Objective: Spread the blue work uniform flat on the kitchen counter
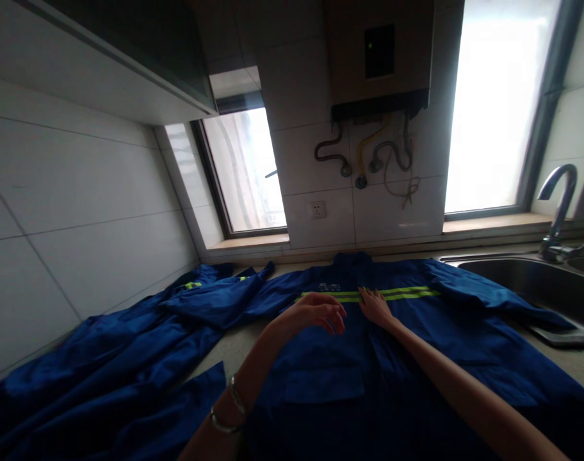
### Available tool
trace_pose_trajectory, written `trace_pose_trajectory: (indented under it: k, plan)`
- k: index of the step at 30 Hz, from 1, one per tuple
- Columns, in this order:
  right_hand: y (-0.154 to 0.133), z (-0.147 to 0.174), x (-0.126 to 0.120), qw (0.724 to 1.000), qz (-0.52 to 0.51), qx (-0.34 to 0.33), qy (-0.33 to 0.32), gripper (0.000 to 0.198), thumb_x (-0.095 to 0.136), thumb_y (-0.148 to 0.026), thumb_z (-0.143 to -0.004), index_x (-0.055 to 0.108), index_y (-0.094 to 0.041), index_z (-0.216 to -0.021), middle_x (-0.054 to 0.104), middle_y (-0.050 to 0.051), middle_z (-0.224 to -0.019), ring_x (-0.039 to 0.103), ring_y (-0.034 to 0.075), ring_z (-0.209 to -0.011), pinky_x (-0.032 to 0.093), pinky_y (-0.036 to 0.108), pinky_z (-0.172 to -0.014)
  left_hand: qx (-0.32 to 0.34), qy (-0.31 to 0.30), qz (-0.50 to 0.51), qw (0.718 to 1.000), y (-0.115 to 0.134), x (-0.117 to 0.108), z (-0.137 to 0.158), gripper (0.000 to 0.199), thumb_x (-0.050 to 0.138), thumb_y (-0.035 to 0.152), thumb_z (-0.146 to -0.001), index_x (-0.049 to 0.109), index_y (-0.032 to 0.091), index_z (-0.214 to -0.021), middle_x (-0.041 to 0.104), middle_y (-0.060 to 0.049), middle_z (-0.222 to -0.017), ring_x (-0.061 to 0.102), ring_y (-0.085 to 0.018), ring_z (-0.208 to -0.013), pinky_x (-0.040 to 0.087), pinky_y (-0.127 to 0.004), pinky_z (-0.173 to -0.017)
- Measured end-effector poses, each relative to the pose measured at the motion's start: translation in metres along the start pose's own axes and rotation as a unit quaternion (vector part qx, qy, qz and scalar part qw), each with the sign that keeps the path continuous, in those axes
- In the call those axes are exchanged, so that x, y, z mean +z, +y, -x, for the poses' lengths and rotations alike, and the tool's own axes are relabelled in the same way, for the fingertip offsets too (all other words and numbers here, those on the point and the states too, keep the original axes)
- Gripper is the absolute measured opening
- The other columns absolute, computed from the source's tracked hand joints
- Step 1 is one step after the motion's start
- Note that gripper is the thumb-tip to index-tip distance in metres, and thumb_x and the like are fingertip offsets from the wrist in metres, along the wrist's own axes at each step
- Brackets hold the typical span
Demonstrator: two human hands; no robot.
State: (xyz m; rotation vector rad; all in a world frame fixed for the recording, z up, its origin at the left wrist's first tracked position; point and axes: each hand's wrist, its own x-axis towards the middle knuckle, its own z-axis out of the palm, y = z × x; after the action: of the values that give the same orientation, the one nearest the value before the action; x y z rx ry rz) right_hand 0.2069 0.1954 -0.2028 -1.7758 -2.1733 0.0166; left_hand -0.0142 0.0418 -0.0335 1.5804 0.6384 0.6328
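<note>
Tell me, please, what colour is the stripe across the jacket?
Fluorescent yellow-green stripe, head view.

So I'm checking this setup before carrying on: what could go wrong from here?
The jacket's right sleeve lies over the sink rim and might slip in and get wet. Only the right hand rests flat on the jacket; the left hand hovers, so the cloth could bunch.

The jacket (369, 358) lies spread flat on the counter (575, 362), collar toward 12 o'clock. Both hands rest on its chest: the left hand (316, 312) just beside the right hand (376, 306), at its 9 o'clock. More garments (104, 371) are heaped at 9 o'clock against the wall (81, 224). The sink (536, 282) sits at 2 o'clock, the faucet (558, 205) behind it. 2 windows (246, 169) stand at 12 o'clock.
</note>
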Motion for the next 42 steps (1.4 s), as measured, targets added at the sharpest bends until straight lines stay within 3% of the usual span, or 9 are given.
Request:
trace_pose_trajectory:
  k: [10, 17, 22, 25, 27, 31, 34, 39, 42]
  plan:
    - [-0.015, 0.049, -0.033, 0.999, 0.040, -0.023, 0.000, 0.040, 0.039, -0.027, -0.088, 0.050, -0.009, -0.122, 0.057, 0.017, -0.118, 0.048, 0.030, -0.112, 0.035, 0.039, -0.092, -0.019, 0.034, -0.012, 0.999, -0.008, -0.008, -0.005, 0.033, 0.059, 0.039, -0.080, 0.062, 0.010, -0.095, 0.067, -0.010, -0.080, 0.063, -0.020, -0.074, 0.048, -0.030, -0.067]
    - [-0.022, 0.092, -0.090, 0.988, 0.069, -0.088, -0.111, 0.038, 0.042, -0.042, -0.085, 0.067, -0.014, -0.087, 0.067, 0.015, -0.087, 0.064, 0.028, -0.083, 0.045, 0.033, -0.068, -0.015, 0.052, -0.005, 0.999, -0.005, -0.014, -0.003, 0.031, 0.060, 0.038, -0.079, 0.063, 0.011, -0.093, 0.067, -0.011, -0.079, 0.064, -0.020, -0.073, 0.049, -0.029, -0.066]
    - [-0.013, 0.054, -0.109, 0.997, 0.009, -0.042, -0.060, 0.044, 0.035, -0.054, -0.087, 0.065, -0.024, -0.099, 0.066, 0.010, -0.092, 0.062, 0.026, -0.089, 0.044, 0.033, -0.071, -0.009, 0.076, 0.001, 0.997, -0.007, -0.018, -0.003, 0.032, 0.061, 0.038, -0.078, 0.062, 0.010, -0.094, 0.066, -0.010, -0.077, 0.064, -0.019, -0.070, 0.049, -0.029, -0.064]
    - [0.000, 0.015, -0.101, 0.999, 0.006, 0.038, 0.037, 0.053, 0.044, -0.054, -0.085, 0.051, -0.017, -0.122, 0.056, 0.018, -0.116, 0.054, 0.030, -0.106, 0.043, 0.038, -0.079, -0.012, 0.079, 0.002, 0.997, -0.007, -0.019, -0.002, 0.033, 0.061, 0.039, -0.078, 0.062, 0.010, -0.094, 0.066, -0.010, -0.076, 0.064, -0.019, -0.071, 0.049, -0.028, -0.064]
    - [0.009, -0.007, -0.094, 0.995, -0.027, 0.087, 0.035, 0.067, 0.051, -0.058, -0.079, 0.046, -0.011, -0.126, 0.050, 0.024, -0.123, 0.050, 0.035, -0.111, 0.042, 0.043, -0.081, -0.010, 0.081, -0.004, 0.997, -0.008, -0.020, -0.001, 0.035, 0.061, 0.040, -0.078, 0.061, 0.010, -0.095, 0.066, -0.010, -0.077, 0.064, -0.019, -0.070, 0.049, -0.029, -0.065]
    - [0.013, -0.030, -0.087, 0.986, -0.133, 0.067, -0.068, 0.054, 0.062, -0.055, -0.069, 0.066, -0.009, -0.098, 0.066, 0.016, -0.091, 0.061, 0.029, -0.087, 0.047, 0.037, -0.070, -0.005, 0.094, -0.013, 0.995, -0.008, -0.023, 0.001, 0.037, 0.061, 0.042, -0.077, 0.061, 0.010, -0.095, 0.066, -0.009, -0.076, 0.063, -0.018, -0.067, 0.049, -0.029, -0.064]
    - [0.001, -0.039, -0.097, 0.983, -0.166, 0.013, -0.077, 0.033, 0.071, -0.045, -0.060, 0.069, -0.014, -0.071, 0.065, 0.004, -0.065, 0.062, 0.020, -0.067, 0.047, 0.028, -0.060, -0.002, 0.107, -0.015, 0.994, -0.009, -0.027, 0.000, 0.038, 0.062, 0.042, -0.076, 0.061, 0.009, -0.095, 0.066, -0.010, -0.076, 0.063, -0.018, -0.068, 0.048, -0.029, -0.064]
    - [-0.025, -0.052, -0.181, 0.968, -0.238, -0.067, -0.033, 0.032, 0.069, -0.045, -0.063, 0.068, -0.013, -0.068, 0.061, 0.000, -0.057, 0.060, 0.015, -0.060, 0.047, 0.024, -0.056, 0.000, 0.260, -0.034, 0.965, -0.005, -0.050, -0.002, 0.040, 0.061, 0.044, -0.074, 0.060, 0.012, -0.098, 0.066, -0.010, -0.089, 0.064, -0.020, -0.080, 0.048, -0.030, -0.068]
    - [-0.043, -0.044, -0.277, 0.894, -0.382, -0.205, 0.112, 0.035, 0.069, -0.046, -0.066, 0.068, -0.012, -0.075, 0.063, 0.002, -0.062, 0.061, 0.016, -0.063, 0.050, 0.026, -0.059, 0.049, 0.403, -0.120, 0.906, 0.005, -0.067, -0.001, 0.037, 0.050, 0.042, -0.083, 0.057, 0.013, -0.105, 0.063, -0.010, -0.101, 0.060, -0.021, -0.094, 0.046, -0.031, -0.079]
